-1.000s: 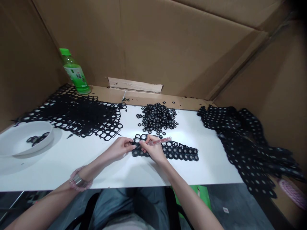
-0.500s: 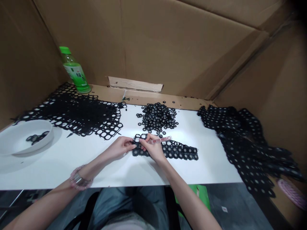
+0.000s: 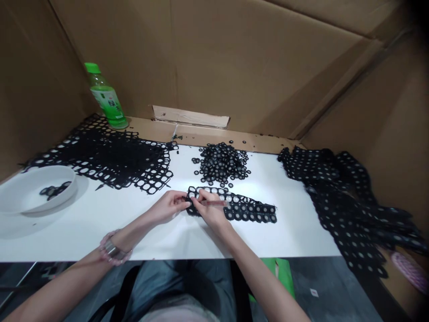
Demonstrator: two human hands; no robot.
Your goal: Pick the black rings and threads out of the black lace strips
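A black perforated rubber strip (image 3: 251, 212) lies on the white table, its near rows filled with black rings and its far row showing open holes. My left hand (image 3: 170, 206) is closed in a pinch on the strip's left end. My right hand (image 3: 212, 210) rests over the strip's left part, fingers closed round a slim pen-like tool (image 3: 217, 203) with a clear reddish handle. The tool's tip is hidden by my fingers. Just beyond the strip is a heap of small black rings (image 3: 223, 163).
Black mesh sheets (image 3: 117, 156) lie at the left, with a green drink bottle (image 3: 109, 100) behind them. A white bowl (image 3: 20, 203) with black pieces stands at the front left. Filled black sheets (image 3: 335, 201) hang over the right edge. Cardboard walls (image 3: 234, 62) enclose the table.
My right hand has turned, and the tool's handle has swung lower and looks shorter. My left hand keeps its hold on the strip's left end. The camera view shifted slightly.
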